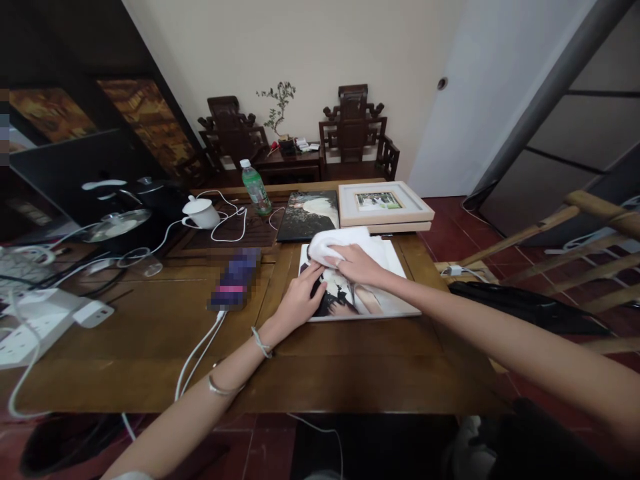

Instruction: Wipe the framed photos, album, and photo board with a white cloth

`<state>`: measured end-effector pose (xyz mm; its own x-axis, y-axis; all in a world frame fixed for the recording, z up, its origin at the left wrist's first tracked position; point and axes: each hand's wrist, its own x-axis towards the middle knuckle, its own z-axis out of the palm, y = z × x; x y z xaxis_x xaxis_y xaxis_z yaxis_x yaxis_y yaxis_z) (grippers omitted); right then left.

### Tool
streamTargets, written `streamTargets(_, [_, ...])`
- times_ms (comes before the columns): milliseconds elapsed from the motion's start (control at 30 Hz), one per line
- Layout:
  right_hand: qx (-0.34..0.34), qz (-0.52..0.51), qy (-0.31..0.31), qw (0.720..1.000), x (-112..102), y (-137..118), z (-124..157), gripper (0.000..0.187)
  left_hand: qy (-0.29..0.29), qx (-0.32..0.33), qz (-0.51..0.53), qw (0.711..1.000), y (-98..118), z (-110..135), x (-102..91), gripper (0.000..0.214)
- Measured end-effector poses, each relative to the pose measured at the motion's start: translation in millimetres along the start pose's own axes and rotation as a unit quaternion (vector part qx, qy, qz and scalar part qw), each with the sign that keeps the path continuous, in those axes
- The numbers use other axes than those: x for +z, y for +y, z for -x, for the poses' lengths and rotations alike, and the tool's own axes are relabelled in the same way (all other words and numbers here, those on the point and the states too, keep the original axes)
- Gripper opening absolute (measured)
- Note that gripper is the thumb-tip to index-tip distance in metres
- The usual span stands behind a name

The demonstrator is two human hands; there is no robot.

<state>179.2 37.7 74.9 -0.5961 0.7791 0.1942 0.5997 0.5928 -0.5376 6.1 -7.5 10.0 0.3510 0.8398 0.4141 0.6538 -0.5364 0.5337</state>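
Observation:
A flat photo panel [367,301] with white edges lies on the wooden table in front of me. My right hand [357,265] presses a bunched white cloth [340,240] onto the panel's upper part, with its fingers curled into the fabric. Resting on the panel's left side is my left hand [303,293], fingers stretched out and their tips close to the cloth. Part of the picture is hidden under the cloth and my hands.
Behind the panel lie a dark picture panel [307,217] and a pale framed photo [425,207]. Leftward are a plugged-in phone [234,279], a green-labelled bottle [256,188], a lidded white cup [201,212], a power strip [37,327] and loose cables. A wooden chair [565,233] stands right.

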Motion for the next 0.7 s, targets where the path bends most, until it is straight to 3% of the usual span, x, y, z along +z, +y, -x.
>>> streamTargets(133, [-0.009,-0.02,-0.036,0.999,5,-18,-36,0.029,-0.001,-0.004,0.008,1.0,1,-2,-1.1,0.034])
streamTargets(267, [0.008,-0.015,-0.042,0.999,-1,-15,-33,0.031,-0.004,0.001,0.012,1.0,1,-1,-1.5,0.036])
streamTargets(400, [0.017,-0.018,-0.025,0.999,-21,19,2,0.037,-0.013,-0.002,0.009,1.0,-2,1,-0.3,0.041])
streamTargets(533, [0.055,0.09,0.011,0.994,-43,57,46,0.036,-0.017,-0.008,0.005,1.0,-4,2,1.2,0.043])
streamTargets(600, [0.062,0.134,-0.002,0.989,-46,64,69,0.036,-0.015,-0.01,0.001,1.0,-3,3,1.6,0.043])
streamTargets(700, [0.012,0.155,-0.04,0.987,-37,52,106,0.032,-0.012,-0.013,-0.003,1.0,-3,3,2.2,0.043])
